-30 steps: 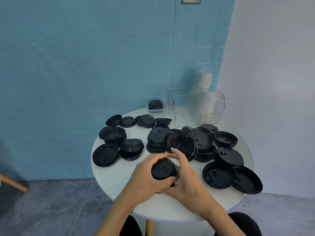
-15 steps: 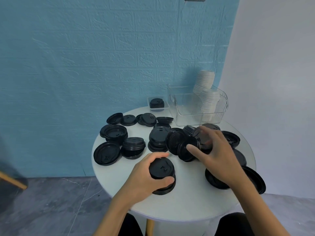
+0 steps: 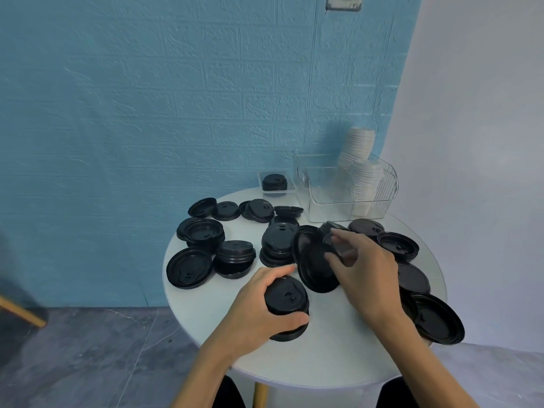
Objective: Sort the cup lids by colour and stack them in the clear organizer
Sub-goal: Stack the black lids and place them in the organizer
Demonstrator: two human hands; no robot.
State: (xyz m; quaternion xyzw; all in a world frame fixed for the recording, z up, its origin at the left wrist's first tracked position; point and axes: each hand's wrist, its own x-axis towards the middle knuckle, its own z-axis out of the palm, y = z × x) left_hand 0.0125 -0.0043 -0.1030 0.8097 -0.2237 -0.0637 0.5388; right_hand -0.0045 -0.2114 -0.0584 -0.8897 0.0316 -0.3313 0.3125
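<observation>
Near the counter's [image 3: 206, 313] front edge, the left hand [image 3: 259, 307] is curled around a short stack of black lids [image 3: 287, 307], thumb on the near side, fingers over the far rim. Stack rests on the counter, axis upright.

Right hand [image 3: 362, 266] is just beyond and to the right of the left hand, over the middle pile. Fingers half-open and motion-blurred; thumb and forefinger touch a tilted black lid [image 3: 319, 266] standing on edge, its face turned toward the left hand. Whether the pinch has closed on it I cannot tell.

Key relation: tilted lid lies between the two hands, just beyond the held stack. Right hand is the nearer one. Judged next move: bring that lid down flat onto the stack, a short pull toward the body.

Organizer [image 3: 347, 187] stands well beyond the right hand at the far edge against the wall, white lids [image 3: 363, 169] stacked in its right part, left part looking bare. No black lids in it yet; task early for the black ones.

Room: bare counter lies only around and in front of the left hand. More black lids hang over the edge right of the right wrist; a wide sweep there could knock them off.
</observation>
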